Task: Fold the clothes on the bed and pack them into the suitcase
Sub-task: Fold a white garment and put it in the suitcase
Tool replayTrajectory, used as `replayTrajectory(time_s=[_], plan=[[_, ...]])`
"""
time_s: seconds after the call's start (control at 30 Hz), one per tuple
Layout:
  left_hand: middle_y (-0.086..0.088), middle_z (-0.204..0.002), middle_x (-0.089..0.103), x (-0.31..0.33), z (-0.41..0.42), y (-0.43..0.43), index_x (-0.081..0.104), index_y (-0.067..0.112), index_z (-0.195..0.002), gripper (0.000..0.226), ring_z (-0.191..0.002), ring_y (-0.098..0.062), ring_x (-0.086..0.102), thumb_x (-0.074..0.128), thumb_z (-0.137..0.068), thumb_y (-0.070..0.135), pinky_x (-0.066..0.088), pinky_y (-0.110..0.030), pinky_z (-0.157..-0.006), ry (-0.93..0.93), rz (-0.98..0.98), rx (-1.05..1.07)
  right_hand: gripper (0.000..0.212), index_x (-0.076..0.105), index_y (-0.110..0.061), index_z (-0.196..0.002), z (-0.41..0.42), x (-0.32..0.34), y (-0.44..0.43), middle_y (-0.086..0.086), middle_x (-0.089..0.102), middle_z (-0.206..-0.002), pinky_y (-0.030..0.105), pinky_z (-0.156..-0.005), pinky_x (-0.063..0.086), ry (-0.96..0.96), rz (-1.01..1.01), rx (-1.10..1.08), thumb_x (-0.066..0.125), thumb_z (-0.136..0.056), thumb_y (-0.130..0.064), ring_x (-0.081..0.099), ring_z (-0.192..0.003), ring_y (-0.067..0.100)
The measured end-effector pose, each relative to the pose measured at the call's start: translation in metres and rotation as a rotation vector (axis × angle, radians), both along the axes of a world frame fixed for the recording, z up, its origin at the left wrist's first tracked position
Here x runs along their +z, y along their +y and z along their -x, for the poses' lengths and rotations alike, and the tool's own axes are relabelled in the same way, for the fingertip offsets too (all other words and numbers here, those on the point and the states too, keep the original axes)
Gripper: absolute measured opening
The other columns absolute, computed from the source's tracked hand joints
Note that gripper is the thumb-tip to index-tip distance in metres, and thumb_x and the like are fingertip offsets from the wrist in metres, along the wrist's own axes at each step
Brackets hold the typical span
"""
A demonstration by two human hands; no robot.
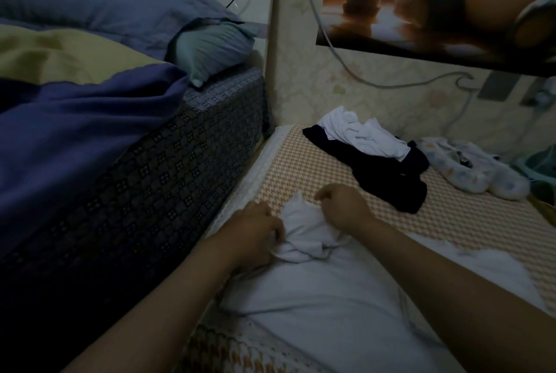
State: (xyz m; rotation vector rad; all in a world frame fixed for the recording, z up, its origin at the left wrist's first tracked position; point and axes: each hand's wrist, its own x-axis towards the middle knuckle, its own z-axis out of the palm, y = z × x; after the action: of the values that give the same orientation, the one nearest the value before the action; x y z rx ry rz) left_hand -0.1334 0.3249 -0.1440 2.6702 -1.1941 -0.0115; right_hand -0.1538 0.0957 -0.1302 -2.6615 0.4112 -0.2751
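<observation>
A white garment (316, 291) lies spread on the low bed with the orange houndstooth cover (469, 222). Its far end is bunched up between my hands. My left hand (255, 234) grips the bunched white cloth at its left side, fingers curled into it. My right hand (343, 207) rests on the right of the bunch with curled fingers that pinch the cloth. Farther back lie a dark garment (394, 186) with a crumpled white garment (364, 135) on top, and a light patterned garment (469, 168) to the right. No suitcase is in view.
A taller bed with a dark patterned mattress side (180, 168), blue and yellow bedding (75, 102) and a pale pillow (210, 48) rises at the left. A wall with a poster (436, 5) and hanging cables (376, 81) stands behind the low bed.
</observation>
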Motion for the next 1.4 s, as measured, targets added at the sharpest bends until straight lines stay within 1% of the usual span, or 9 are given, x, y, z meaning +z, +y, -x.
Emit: replayTrajectory(time_s=[0.2,0.33,0.53,0.7,0.87,1.0,1.17,1.27,1.4], plan=[[0.003,-0.098,0.064,0.001,0.0,-0.004,0.072,0.026,-0.09,0.015,-0.093,-0.015,0.058,0.062,-0.083,0.017,0.046,-0.025,-0.08,0.132,0.114,-0.106,0.036,0.061,-0.019,-0.122,-0.028,-0.016,0.029,0.002,0.062,-0.124,0.037,-0.107,0.028,0.129,0.174,0.058,0.052,-0.095,-0.042,0.055,-0.117,0.023],[0.01,-0.073,0.064,0.006,-0.011,0.003,0.072,0.024,-0.072,0.024,-0.075,-0.01,0.06,0.055,-0.074,0.007,0.048,-0.022,-0.069,0.246,0.096,-0.055,0.025,0.063,-0.014,-0.115,-0.043,-0.012,0.028,0.008,0.062,-0.115,0.028,-0.076,0.038,-0.214,0.068,0.075,0.056,-0.096,-0.029,0.059,-0.1,0.024],[0.005,-0.099,0.049,-0.01,0.012,-0.019,0.047,0.031,-0.094,0.034,-0.092,-0.017,0.049,0.067,-0.067,0.034,0.043,-0.031,-0.072,-0.02,0.065,-0.118,0.028,0.06,-0.017,-0.105,-0.035,-0.033,0.016,0.007,0.056,-0.1,0.04,-0.073,0.043,-0.353,0.417,0.175,0.067,-0.079,-0.024,0.056,-0.086,0.028],[-0.005,-0.107,0.056,-0.018,0.013,-0.038,0.061,0.016,-0.112,0.038,-0.096,-0.02,0.054,0.06,-0.077,0.029,0.039,-0.026,-0.072,0.18,0.235,-0.04,0.028,0.062,-0.017,-0.1,-0.008,-0.053,-0.008,0.004,0.065,-0.102,0.037,-0.085,0.038,-0.074,0.428,0.027,0.048,-0.094,-0.041,0.06,-0.096,0.027],[0.005,-0.086,0.058,0.0,0.004,-0.028,0.062,0.022,-0.104,0.033,-0.072,-0.008,0.053,0.063,-0.077,0.004,0.042,-0.027,-0.065,0.15,0.519,0.049,0.028,0.056,-0.017,-0.083,-0.008,-0.036,-0.022,0.004,0.065,-0.089,0.031,-0.065,0.035,-0.233,0.27,0.012,0.042,-0.1,-0.034,0.061,-0.081,0.025],[0.011,-0.088,0.065,0.019,0.016,-0.016,0.075,0.026,-0.094,0.022,-0.079,-0.004,0.06,0.071,-0.079,0.01,0.048,-0.016,-0.072,0.271,0.424,-0.098,0.028,0.059,-0.013,-0.089,-0.019,-0.022,-0.024,0.003,0.062,-0.092,0.03,-0.062,0.034,-0.178,0.355,0.087,0.04,-0.101,-0.031,0.059,-0.081,0.023],[0.018,-0.101,0.07,-0.006,0.042,-0.023,0.075,0.032,-0.092,0.017,-0.093,0.002,0.061,0.062,-0.087,0.023,0.047,-0.016,-0.089,0.457,0.005,-0.262,0.037,0.061,-0.017,-0.058,-0.017,-0.041,-0.014,0.006,0.056,-0.057,0.03,-0.054,0.049,0.013,0.622,0.138,0.086,-0.033,-0.026,0.058,-0.051,0.024],[0.012,-0.09,0.068,0.008,0.034,-0.028,0.073,0.022,-0.086,0.018,-0.074,0.004,0.056,0.059,-0.084,0.012,0.039,-0.004,-0.069,0.398,0.234,-0.13,0.04,0.068,-0.011,-0.094,-0.019,-0.041,-0.007,0.013,0.062,-0.086,0.035,-0.065,0.048,-0.168,0.672,0.187,0.074,-0.055,-0.021,0.061,-0.073,0.029],[-0.001,-0.098,0.059,0.003,0.012,-0.022,0.06,0.018,-0.095,0.013,-0.09,-0.016,0.057,0.051,-0.088,0.012,0.039,-0.022,-0.07,0.165,0.314,0.172,0.036,0.066,-0.012,-0.113,-0.039,-0.025,0.014,0.019,0.061,-0.119,0.04,-0.074,0.049,-0.319,0.651,0.549,0.063,-0.077,-0.011,0.061,-0.094,0.034]])
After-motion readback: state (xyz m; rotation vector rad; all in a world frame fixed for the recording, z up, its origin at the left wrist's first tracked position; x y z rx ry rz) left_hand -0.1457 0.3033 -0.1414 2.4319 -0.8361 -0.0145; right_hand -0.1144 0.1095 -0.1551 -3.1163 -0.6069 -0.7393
